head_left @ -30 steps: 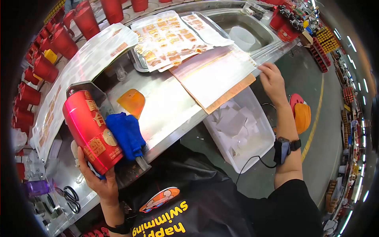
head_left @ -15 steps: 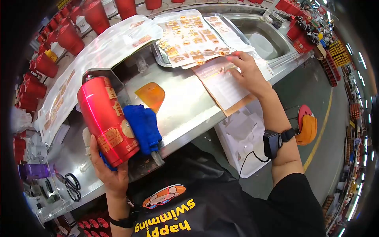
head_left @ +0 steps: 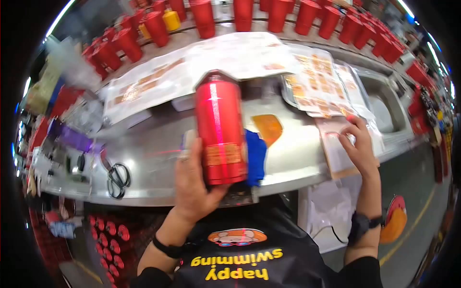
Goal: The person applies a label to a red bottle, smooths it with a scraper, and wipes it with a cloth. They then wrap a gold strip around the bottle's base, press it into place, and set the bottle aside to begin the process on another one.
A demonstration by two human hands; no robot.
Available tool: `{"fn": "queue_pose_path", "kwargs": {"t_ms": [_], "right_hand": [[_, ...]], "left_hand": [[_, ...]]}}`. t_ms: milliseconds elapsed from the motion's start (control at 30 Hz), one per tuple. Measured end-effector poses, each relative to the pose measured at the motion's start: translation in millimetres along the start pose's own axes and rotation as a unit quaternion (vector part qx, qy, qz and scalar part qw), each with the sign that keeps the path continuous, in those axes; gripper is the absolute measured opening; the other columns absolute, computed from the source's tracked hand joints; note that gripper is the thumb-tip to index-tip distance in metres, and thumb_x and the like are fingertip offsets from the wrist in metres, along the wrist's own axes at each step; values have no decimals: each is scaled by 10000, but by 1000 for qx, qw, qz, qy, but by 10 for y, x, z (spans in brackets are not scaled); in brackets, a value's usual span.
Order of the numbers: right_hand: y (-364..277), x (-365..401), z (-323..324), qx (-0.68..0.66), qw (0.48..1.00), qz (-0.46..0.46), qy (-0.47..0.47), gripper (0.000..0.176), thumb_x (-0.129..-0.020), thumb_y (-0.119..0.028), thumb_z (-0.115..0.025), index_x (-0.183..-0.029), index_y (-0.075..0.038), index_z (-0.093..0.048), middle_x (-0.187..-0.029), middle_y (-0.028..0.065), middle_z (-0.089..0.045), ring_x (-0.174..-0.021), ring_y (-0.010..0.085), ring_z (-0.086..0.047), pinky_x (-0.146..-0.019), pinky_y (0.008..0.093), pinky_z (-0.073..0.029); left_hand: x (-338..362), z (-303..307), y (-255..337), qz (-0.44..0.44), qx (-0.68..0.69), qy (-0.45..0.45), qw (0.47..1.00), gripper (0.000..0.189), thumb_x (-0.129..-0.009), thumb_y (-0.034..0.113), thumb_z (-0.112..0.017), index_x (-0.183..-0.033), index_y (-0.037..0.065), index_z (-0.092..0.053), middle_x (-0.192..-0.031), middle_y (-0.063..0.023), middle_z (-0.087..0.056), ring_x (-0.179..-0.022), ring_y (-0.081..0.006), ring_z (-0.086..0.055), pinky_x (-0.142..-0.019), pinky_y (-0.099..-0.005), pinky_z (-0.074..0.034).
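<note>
My left hand [head_left: 194,185] is wrapped around the lower left side of a shiny red tumbler [head_left: 220,129] with gold print near its near end. The tumbler rests over a dark stand at the bench's front edge, with a blue cloth [head_left: 256,158] beside it on the right. On the right, my right hand [head_left: 361,146] hovers at the edge of a sheet of gold-printed decals [head_left: 319,81]. Its index finger and thumb are bent but apart, over a pale paper pad [head_left: 336,153]. An orange translucent scraper [head_left: 269,128] lies between the tumbler and the decals.
Black-handled scissors [head_left: 117,180] lie on the left of the steel bench [head_left: 297,158]. More printed sheets [head_left: 235,55] stretch along the back, before a row of red tumblers [head_left: 279,17]. A sink [head_left: 384,105] is at the right. Below the bench stands a white bin [head_left: 331,211].
The view has swung left, so the bench now appears further right and more level. My left hand still holds the tumbler, which looks more upright. My right hand stays by the decal sheet's edge.
</note>
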State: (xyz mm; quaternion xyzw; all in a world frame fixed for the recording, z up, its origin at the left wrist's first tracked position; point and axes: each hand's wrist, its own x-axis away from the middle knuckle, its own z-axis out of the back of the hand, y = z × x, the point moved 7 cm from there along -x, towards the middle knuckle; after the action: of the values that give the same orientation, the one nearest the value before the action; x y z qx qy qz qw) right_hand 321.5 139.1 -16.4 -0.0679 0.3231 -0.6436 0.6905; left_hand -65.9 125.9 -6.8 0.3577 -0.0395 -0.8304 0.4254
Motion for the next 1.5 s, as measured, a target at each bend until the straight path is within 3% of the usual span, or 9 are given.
{"fn": "queue_pose_path", "kwargs": {"t_ms": [233, 500, 700, 800, 900, 1000, 1133, 1267, 1500], "right_hand": [[-1145, 49, -97, -242, 966, 20, -88, 60, -815, -76, -704, -850, -42, -667, -1243, 107, -558, -1144, 240, -529, -880, 310, -423], [-1863, 65, -305, -308, 929, 139, -150, 85, -780, -30, -723, -861, -26, -700, -1232, 169, -552, -1150, 271, -546, -920, 354, -453], [-2012, 103, -385, -329, 917, 141, -175, 101, -784, -14, -741, -879, -20, -706, -1272, 176, -516, -858, 162, -633, -759, 287, -499], [-2118, 110, -387, -315, 917, 172, -174, 112, -780, -19, -750, -883, -31, -707, -1264, 174, -520, -935, 197, -612, -734, 289, -491], [-2203, 101, -374, -290, 920, 213, -155, 121, -775, -30, -762, -882, -34, -706, -1249, 177, -523, -985, 225, -596, -722, 288, -487], [-2373, 73, -370, -289, 918, 224, -157, 113, -780, -42, -765, -876, -34, -705, -1235, 177, -526, -1007, 246, -594, -735, 302, -490], [-2276, 79, -497, -309, 923, 164, -159, 89, -811, -71, -754, -868, -30, -699, -1222, 177, -532, -1057, 278, -585, -821, 341, -493], [-2068, 148, -733, -287, 939, 119, -149, 113, -846, -120, -734, -852, -18, -686, -1194, 181, -549, -1125, 295, -560, -917, 377, -458], [-1916, 211, -841, -319, 936, 34, -142, 99, -848, -102, -720, -860, -16, -673, -1173, 160, -553, -1023, 233, -571, -806, 325, -475]], "left_hand": [[17, -46, -43, -3, 3, -15, 1000, 935, -829, 422, -717, -1471, -74, -252, -1387, -280, -452, -1273, -417, -466, -1106, -586, -244], [10, -11, -40, 46, 30, -2, 999, 935, -819, 461, -706, -1458, -75, -283, -1339, -255, -506, -1241, -397, -495, -1118, -612, -193], [-109, 89, 68, -43, -94, -8, 995, 927, -771, 447, -756, -1441, -51, -354, -1353, -262, -493, -1253, -431, -470, -1121, -617, -184], [-150, 98, 74, -30, -36, -4, 999, 879, -796, 444, -739, -1466, 17, -363, -1399, -270, -456, -1303, -448, -408, -1132, -594, -180], [-215, 255, 127, -25, 161, 0, 987, 706, -854, 408, -695, -1430, 85, -445, -1454, -278, -398, -1356, -465, -318, -1147, -548, -171], [-313, 314, 275, -67, 236, -43, 969, 422, -902, 354, -650, -1226, 88, -604, -1493, -276, -352, -1363, -460, -276, -1139, -498, -183], [-226, 334, 156, -13, 247, -45, 968, 205, -912, 259, -639, -867, 60, -619, -1413, -257, -453, -1272, -409, -377, -1079, -471, -234], [-74, 297, 59, 24, 189, 0, 982, 166, -904, 201, -642, -846, 50, -604, -1254, -228, -569, -1161, -384, -475, -1042, -455, -275], [-2, 234, -68, 82, 165, 52, 982, 183, -937, 204, -608, -874, 33, -593, -1247, -221, -573, -1119, -353, -468, -1011, -439, -324]]}}
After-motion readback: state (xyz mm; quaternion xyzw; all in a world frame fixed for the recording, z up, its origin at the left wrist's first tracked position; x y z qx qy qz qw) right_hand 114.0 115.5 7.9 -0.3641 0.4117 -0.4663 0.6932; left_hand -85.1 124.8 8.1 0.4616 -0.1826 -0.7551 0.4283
